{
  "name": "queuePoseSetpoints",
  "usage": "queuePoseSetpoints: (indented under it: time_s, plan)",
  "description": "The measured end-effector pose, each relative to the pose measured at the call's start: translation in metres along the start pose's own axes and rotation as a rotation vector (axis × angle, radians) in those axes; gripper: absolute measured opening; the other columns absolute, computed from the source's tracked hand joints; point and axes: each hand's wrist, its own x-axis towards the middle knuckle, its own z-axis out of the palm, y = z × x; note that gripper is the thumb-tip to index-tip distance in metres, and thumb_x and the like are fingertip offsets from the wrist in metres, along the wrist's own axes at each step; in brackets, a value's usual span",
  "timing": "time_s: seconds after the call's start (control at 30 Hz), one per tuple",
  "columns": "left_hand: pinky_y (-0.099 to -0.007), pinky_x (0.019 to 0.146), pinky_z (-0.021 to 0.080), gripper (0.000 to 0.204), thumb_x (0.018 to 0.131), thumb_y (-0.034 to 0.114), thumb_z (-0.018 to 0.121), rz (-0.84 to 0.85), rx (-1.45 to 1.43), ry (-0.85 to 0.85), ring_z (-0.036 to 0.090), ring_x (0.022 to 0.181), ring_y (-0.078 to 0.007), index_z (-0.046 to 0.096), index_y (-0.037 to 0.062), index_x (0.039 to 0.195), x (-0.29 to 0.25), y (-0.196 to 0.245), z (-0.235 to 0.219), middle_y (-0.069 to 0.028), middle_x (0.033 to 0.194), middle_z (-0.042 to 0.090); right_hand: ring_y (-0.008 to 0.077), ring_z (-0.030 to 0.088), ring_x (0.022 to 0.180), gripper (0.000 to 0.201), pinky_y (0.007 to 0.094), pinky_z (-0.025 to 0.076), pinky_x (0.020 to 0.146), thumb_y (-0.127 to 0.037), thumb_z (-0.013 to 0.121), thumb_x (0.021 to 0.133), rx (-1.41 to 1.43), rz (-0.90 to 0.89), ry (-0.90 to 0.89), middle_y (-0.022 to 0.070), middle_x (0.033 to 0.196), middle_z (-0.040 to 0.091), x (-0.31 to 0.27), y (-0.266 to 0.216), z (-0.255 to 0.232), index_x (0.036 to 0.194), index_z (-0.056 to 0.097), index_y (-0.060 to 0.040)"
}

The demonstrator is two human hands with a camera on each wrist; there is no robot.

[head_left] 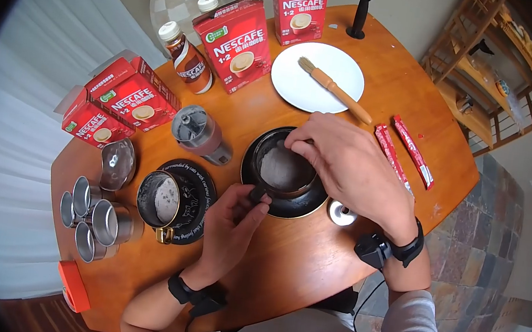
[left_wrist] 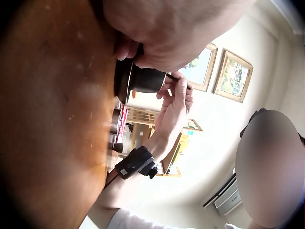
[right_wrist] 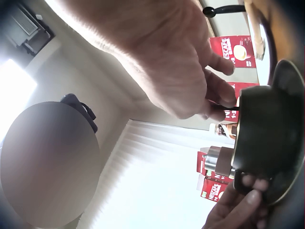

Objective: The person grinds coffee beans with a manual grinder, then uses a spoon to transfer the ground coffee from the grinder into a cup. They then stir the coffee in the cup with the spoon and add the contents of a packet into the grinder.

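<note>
A black cup (right_wrist: 257, 133) with whitish contents stands on a black saucer (head_left: 304, 209) in front of me. My left hand (head_left: 229, 227) pinches the cup's dark handle (head_left: 259, 195) between thumb and fingers. Over the rim, my right hand (head_left: 352, 166) holds a thin dark handle (left_wrist: 172, 78) between thumb and fingertips; its lower end is hidden inside the cup. To the left, a second black cup (head_left: 144, 210) with a gold handle holds white, dark-flecked contents. It sits on a black saucer (head_left: 202, 186) printed with white lettering.
Several red Nescafe boxes (head_left: 235, 44), a brown bottle (head_left: 189, 65) and a grinder-like cylinder (head_left: 201, 134) stand beyond. A brush (head_left: 334, 88) lies on a white plate (head_left: 285, 80). Red sachets (head_left: 414, 153) lie right; metal cups (head_left: 111, 224) and an orange object (head_left: 74, 286) stand left.
</note>
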Motion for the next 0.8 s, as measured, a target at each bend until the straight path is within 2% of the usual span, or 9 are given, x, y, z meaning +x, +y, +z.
queuePoseSetpoints:
  time_s: [0.07, 0.17, 0.27, 0.37, 0.47, 0.57, 0.67, 0.8]
  plan:
    - [-0.0212, 0.071, 0.054, 0.020, 0.099, -0.002, 0.070, 0.000, -0.002, 0.000, 0.063, 0.082, -0.0044, 0.065, 0.0011, 0.118, 0.000, 0.000, 0.000, -0.0024, 0.108, 0.072, 0.0380, 0.066, 0.094, 0.013, 0.0447, 0.053, 0.081, -0.013, 0.066, 0.101, -0.075, 0.036, -0.060, 0.0158, 0.097, 0.067, 0.001, -0.003, -0.001, 0.103, 0.068, 0.0002]
    - [-0.0209, 0.071, 0.054, 0.021, 0.098, -0.003, 0.070, -0.001, 0.027, 0.001, 0.063, 0.082, -0.0042, 0.064, 0.0011, 0.118, 0.001, 0.000, 0.000, -0.0022, 0.108, 0.072, 0.0376, 0.065, 0.095, 0.014, 0.0451, 0.052, 0.083, -0.013, 0.065, 0.102, 0.089, -0.006, -0.130, 0.0152, 0.098, 0.066, -0.001, -0.003, -0.003, 0.105, 0.068, -0.0001]
    - [-0.0208, 0.071, 0.053, 0.022, 0.098, -0.004, 0.070, -0.009, 0.029, 0.002, 0.062, 0.081, -0.0041, 0.064, 0.0011, 0.118, 0.000, 0.001, 0.000, -0.0022, 0.108, 0.072, 0.0374, 0.065, 0.094, 0.014, 0.0454, 0.052, 0.084, -0.014, 0.065, 0.102, -0.014, -0.022, -0.011, 0.0145, 0.097, 0.066, 0.000, 0.001, 0.005, 0.105, 0.068, -0.0009]
    - [-0.0209, 0.071, 0.053, 0.023, 0.097, -0.004, 0.069, -0.015, 0.029, -0.004, 0.062, 0.081, -0.0044, 0.064, 0.0011, 0.119, 0.001, -0.001, 0.000, -0.0023, 0.109, 0.072, 0.0368, 0.065, 0.096, 0.013, 0.0451, 0.052, 0.085, -0.014, 0.065, 0.102, 0.029, -0.008, -0.102, 0.0141, 0.097, 0.066, -0.001, 0.002, 0.002, 0.106, 0.069, -0.0017]
    - [-0.0211, 0.071, 0.054, 0.023, 0.097, -0.004, 0.070, -0.009, 0.029, 0.014, 0.062, 0.081, -0.0048, 0.064, 0.0012, 0.118, 0.000, 0.003, 0.001, -0.0005, 0.103, 0.071, 0.0391, 0.062, 0.093, 0.010, 0.0470, 0.050, 0.082, -0.009, 0.063, 0.099, 0.133, -0.071, -0.144, 0.0159, 0.094, 0.063, -0.001, -0.001, -0.003, 0.100, 0.066, 0.0005]
    - [-0.0212, 0.070, 0.053, 0.024, 0.095, -0.005, 0.072, -0.001, 0.082, 0.003, 0.062, 0.080, -0.0056, 0.063, 0.0013, 0.116, -0.001, 0.003, 0.000, -0.0005, 0.101, 0.066, 0.0364, 0.064, 0.097, 0.015, 0.0443, 0.052, 0.085, -0.016, 0.064, 0.103, -0.016, -0.051, -0.033, 0.0134, 0.097, 0.066, 0.000, 0.003, 0.004, 0.105, 0.069, -0.0020]
    - [-0.0215, 0.069, 0.052, 0.031, 0.094, -0.006, 0.073, 0.141, 0.155, 0.087, 0.062, 0.078, -0.0061, 0.059, 0.0021, 0.121, 0.001, -0.001, 0.003, -0.0025, 0.104, 0.062, 0.0370, 0.065, 0.095, 0.016, 0.0447, 0.052, 0.084, -0.018, 0.063, 0.104, 0.037, -0.004, -0.136, 0.0135, 0.096, 0.066, -0.002, 0.004, -0.007, 0.105, 0.069, -0.0024]
    - [-0.0225, 0.070, 0.050, 0.045, 0.092, -0.005, 0.075, 0.054, 0.252, 0.086, 0.059, 0.078, -0.0083, 0.051, 0.0030, 0.130, 0.000, 0.006, 0.002, -0.0045, 0.110, 0.060, 0.0389, 0.064, 0.094, 0.017, 0.0463, 0.051, 0.083, -0.016, 0.061, 0.104, 0.012, 0.047, -0.063, 0.0156, 0.095, 0.065, -0.002, 0.001, -0.009, 0.101, 0.067, -0.0009]
